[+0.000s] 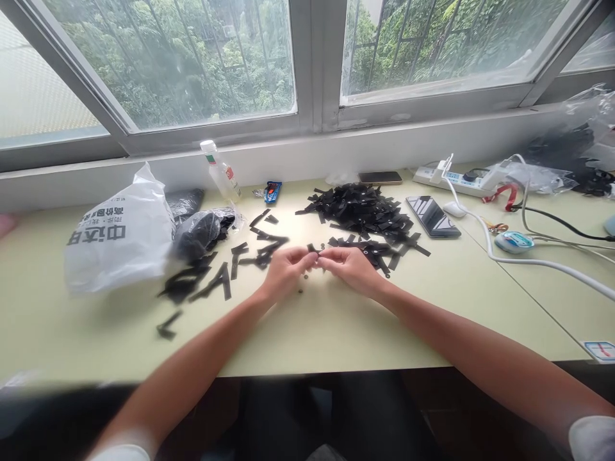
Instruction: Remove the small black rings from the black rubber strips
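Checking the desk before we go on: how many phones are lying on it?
2. One phone lies by the window wall behind the pile of black strips; the other phone lies just right of that pile. Bags could hide more.

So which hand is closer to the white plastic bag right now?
Left. The left hand is at the table's middle, to the right of the white plastic bag; the right hand sits farther right, by the pile of black strips.

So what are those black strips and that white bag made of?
The black strips look like thin, flat fabric or plastic tape, matt to slightly glossy, some with small round eyelets; which material it is cannot be told. The white bag looks like thin plastic film: it crinkles, shines softly and carries dark print. Both hands pinch one small piece between them.
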A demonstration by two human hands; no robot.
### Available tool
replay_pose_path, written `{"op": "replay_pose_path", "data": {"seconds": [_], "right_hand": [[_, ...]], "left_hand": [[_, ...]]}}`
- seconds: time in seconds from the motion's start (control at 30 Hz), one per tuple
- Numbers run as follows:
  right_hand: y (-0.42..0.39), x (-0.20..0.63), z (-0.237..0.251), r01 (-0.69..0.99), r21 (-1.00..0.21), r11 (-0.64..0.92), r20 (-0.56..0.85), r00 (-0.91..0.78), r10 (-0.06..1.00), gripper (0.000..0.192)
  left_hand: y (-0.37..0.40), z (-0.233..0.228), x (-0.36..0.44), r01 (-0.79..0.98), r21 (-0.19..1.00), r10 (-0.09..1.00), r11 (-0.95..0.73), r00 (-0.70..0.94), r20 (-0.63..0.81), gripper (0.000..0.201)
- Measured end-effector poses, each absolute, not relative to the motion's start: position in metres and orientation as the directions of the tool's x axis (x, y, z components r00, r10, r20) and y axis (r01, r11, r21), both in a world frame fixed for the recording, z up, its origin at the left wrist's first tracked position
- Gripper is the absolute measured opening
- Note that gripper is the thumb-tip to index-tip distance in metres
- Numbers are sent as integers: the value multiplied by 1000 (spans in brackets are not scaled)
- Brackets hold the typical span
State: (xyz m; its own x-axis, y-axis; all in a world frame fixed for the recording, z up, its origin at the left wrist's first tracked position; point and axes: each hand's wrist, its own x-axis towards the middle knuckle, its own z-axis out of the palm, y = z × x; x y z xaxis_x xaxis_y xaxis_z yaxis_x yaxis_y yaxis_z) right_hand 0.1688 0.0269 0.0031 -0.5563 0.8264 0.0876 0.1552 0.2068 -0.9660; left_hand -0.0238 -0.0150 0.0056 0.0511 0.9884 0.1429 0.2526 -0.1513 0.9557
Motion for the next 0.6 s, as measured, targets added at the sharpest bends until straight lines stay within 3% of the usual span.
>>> {"op": "replay_pose_path", "data": {"seconds": [0.33,0.47,0.6], "right_hand": [[26,170,3,141,-960,241,141,-499,855,25],[30,171,2,135,-973,185,102,-468,878,21],[35,172,-2,128,-982,138,71,-423,903,21]], "left_hand": [[-5,-1,-40,303,949,996,-94,25,91,32],[1,3,-56,487,845,958,-221,269,96,24],[1,11,-65,556,756,881,-346,469,59,35]]}}
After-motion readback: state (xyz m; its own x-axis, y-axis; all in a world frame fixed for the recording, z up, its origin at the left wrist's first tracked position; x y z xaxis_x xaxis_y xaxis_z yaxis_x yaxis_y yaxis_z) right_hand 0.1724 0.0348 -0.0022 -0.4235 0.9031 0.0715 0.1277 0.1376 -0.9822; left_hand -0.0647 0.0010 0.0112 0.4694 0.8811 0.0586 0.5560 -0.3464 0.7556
